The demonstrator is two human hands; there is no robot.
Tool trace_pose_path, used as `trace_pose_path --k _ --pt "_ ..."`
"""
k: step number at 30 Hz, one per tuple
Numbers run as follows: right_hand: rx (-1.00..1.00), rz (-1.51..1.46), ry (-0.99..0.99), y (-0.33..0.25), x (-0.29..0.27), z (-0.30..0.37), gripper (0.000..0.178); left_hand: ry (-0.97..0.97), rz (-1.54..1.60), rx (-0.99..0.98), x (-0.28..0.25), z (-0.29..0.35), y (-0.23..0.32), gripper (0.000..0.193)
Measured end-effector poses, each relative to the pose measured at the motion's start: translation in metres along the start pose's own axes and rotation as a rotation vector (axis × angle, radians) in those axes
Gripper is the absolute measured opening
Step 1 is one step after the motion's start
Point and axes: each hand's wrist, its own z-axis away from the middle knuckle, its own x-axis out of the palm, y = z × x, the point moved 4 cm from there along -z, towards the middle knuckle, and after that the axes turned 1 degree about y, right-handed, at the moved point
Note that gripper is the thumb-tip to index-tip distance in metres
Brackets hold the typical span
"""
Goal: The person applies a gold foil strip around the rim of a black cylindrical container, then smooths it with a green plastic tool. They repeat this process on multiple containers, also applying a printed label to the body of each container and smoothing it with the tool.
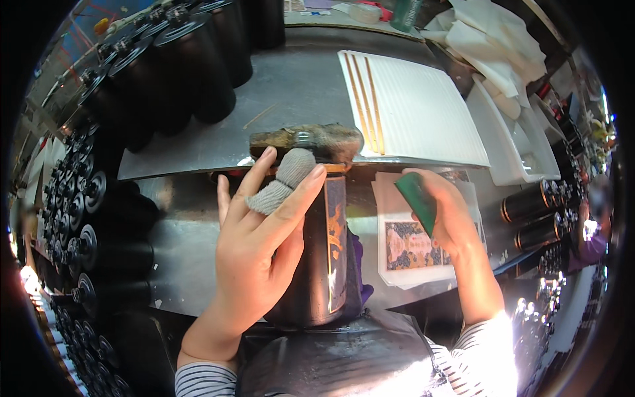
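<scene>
My left hand [259, 245] wraps the side of a dark glossy cylinder [327, 264] that lies pointing away from me, with a gold patterned label strip on its top. A grey knitted cot covers that hand's middle finger. The cylinder's far end rests at a worn metal holder [305, 140]. My right hand [444, 218] holds a green flat scraper [418, 198] above a stack of white sheets [397, 264] that carry a patterned blue and gold decal [413, 246].
Many black cylinders [172, 73] stand along the left and back of the metal bench [291, 92]. A white ribbed sheet with gold strips [410, 106] lies behind, white trays [516, 139] and cloths to the right. More dark cylinders [532, 212] lie at the right.
</scene>
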Motion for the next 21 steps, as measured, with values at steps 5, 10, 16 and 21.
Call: trace_pose_path --k 5,10,16,21 --pt "-0.304 0.065 -0.027 -0.020 0.041 0.022 0.032 -0.191 -0.194 0.098 0.003 -0.019 0.026 0.042" --pt "-0.826 0.515 0.400 -0.022 0.048 0.031 0.023 0.179 0.298 -0.056 -0.010 0.001 -0.007 0.046" --pt "-1.525 0.906 0.092 -0.034 0.137 0.047 0.042 0.019 1.201 -0.682 0.031 0.044 -0.036 0.087" --pt "-1.334 0.730 -0.436 -0.070 0.141 0.061 0.037 -0.003 0.861 -0.672 0.018 0.015 -0.001 0.051"
